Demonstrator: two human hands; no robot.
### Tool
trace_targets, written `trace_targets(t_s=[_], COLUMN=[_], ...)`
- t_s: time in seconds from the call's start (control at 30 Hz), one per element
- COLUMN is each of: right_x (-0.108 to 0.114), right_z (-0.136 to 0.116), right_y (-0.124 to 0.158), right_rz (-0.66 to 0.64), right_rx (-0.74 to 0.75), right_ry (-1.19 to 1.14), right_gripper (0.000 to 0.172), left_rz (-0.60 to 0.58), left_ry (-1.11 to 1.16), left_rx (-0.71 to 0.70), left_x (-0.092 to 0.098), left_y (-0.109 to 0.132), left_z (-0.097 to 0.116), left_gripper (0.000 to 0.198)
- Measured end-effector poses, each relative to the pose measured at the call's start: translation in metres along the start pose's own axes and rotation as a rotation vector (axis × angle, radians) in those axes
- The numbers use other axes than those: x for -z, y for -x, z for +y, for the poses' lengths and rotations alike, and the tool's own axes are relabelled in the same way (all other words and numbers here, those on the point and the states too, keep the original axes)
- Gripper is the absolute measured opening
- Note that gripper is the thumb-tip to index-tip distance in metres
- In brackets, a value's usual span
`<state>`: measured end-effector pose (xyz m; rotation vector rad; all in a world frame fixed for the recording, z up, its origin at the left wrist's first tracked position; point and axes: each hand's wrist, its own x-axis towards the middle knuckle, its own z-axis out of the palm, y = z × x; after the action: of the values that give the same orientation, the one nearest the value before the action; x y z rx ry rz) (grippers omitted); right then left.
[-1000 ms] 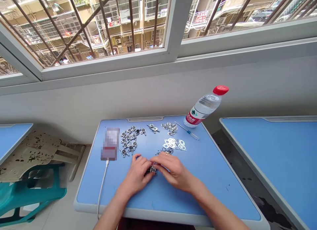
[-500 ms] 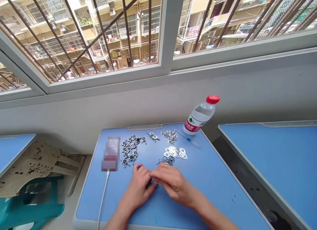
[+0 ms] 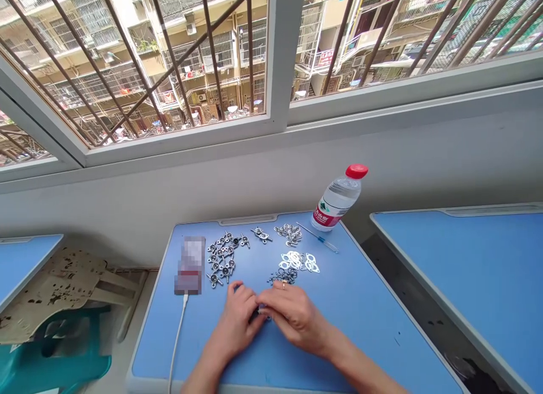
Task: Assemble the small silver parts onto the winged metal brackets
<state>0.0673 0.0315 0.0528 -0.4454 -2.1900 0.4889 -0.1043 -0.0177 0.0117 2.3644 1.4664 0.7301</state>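
Note:
My left hand [image 3: 236,320] and my right hand [image 3: 292,315] meet fingertip to fingertip low on the blue desk [image 3: 365,326]. Between them they pinch a small metal part [image 3: 262,311], mostly hidden by the fingers. Both hands are closed. Just beyond the hands lie a heap of small dark pieces [image 3: 283,277], a cluster of flat silver plates [image 3: 299,262], a group of assembled metal fittings [image 3: 222,254], one single fitting [image 3: 261,234] and another small pile [image 3: 289,233].
A phone [image 3: 189,265] on a white cable [image 3: 176,343] lies at the desk's left. A water bottle with red cap [image 3: 338,198] and a thin screwdriver [image 3: 318,238] sit at the back right. Another blue desk [image 3: 475,275] stands right; a stool [image 3: 59,281] stands left.
The hands stay together on the same small part; the view has tilted up slightly, so the desk and hands sit lower in the picture.

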Motion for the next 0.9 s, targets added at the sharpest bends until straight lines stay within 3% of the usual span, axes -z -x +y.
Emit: trace_targets(t_s=[0.33,0.57,0.9], right_x=[0.020,0.021,0.022], right_z=[0.012,0.015,0.014], right_y=[0.001,0.001,0.000], right_rz=[0.199,0.041,-0.057], right_rx=[-0.232,-0.194,-0.126], right_ry=[-0.048,-0.048,-0.070], right_gripper=[0.011,0.016,0.022], left_rz=[-0.050,-0.029,-0.049], left_ry=[0.004,0.011,0.029], left_rx=[0.033,0.028,0.033], left_x=[0.007,0.006,0.006], left_y=[-0.004,-0.004,-0.004], left_z=[0.004,0.004,0.004], left_gripper=[0.015,0.014,0.016])
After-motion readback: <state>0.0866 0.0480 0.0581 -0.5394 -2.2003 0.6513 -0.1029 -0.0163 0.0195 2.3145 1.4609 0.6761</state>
